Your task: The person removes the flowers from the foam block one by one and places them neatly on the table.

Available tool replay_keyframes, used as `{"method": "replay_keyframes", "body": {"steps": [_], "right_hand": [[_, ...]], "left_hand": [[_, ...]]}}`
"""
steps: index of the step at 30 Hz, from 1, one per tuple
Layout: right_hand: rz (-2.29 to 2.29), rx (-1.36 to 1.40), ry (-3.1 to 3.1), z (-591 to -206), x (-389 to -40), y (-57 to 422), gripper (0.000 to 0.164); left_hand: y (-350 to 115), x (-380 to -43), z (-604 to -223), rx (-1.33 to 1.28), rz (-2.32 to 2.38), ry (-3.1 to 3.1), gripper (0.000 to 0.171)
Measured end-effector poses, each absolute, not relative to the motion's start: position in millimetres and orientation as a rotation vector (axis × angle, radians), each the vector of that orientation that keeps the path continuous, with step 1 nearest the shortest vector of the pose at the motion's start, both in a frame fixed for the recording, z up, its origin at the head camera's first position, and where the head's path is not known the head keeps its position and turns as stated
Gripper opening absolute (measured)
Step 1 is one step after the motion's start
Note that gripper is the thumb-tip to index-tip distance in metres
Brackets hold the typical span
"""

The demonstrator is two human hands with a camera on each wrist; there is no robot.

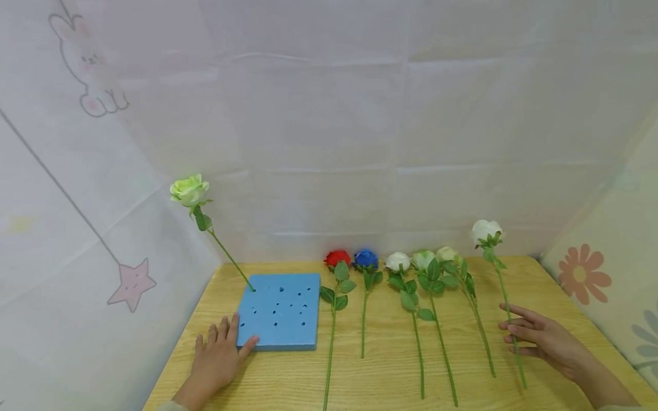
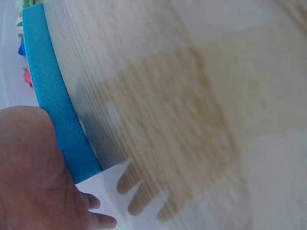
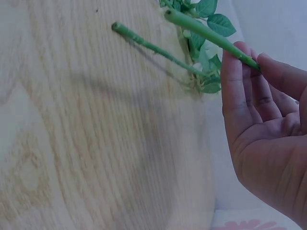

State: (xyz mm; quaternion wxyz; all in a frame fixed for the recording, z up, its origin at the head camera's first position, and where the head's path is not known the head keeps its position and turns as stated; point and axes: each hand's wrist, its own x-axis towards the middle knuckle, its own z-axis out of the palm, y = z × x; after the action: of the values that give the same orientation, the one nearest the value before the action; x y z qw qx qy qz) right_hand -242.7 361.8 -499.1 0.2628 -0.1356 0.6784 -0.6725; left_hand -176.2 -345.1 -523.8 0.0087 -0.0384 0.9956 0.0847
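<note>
My right hand (image 1: 550, 342) pinches the green stem of a white artificial rose (image 1: 486, 233) between thumb and fingers, its bloom pointing up and away. In the right wrist view the cut end of that stem (image 3: 201, 29) sticks out past the fingertips, above the table. On the left, my left hand (image 1: 218, 353) rests against a blue foam block (image 1: 295, 337) full of small holes, fingers spread along its left side and thumb at the front edge. A pale green rose (image 1: 190, 191) stands in the block's back left corner, leaning left.
Several roses lie on the wooden table (image 1: 288, 382) right of the block: a red rose (image 1: 337, 258), a blue rose (image 1: 366, 258), a white rose (image 1: 398, 261) and pale green ones (image 1: 424, 260). A white printed sheet (image 1: 329, 142) hangs behind and at both sides.
</note>
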Motion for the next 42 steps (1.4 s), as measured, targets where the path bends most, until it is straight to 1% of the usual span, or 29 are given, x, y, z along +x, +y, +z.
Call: {"method": "replay_keyframes", "body": {"steps": [19,27,36,42], "right_hand": [[-1.753,-0.269,1.89,-526,-257,374,0.044],[-1.681,-0.246,1.984,-531,-261,372,0.068],[-1.653,-0.213,1.965,-537,-264,375,0.081],[-1.624,-0.203,1.969,-535,-267,374,0.084]], "left_hand": [[-346,-177,-524,-0.131,0.259,3.104,0.098],[-347,-178,-526,-0.141,0.277,3.092,0.1],[-347,-177,-528,-0.136,0.298,3.092,0.1],[-346,-177,-527,-0.146,0.288,3.096,0.099]]}}
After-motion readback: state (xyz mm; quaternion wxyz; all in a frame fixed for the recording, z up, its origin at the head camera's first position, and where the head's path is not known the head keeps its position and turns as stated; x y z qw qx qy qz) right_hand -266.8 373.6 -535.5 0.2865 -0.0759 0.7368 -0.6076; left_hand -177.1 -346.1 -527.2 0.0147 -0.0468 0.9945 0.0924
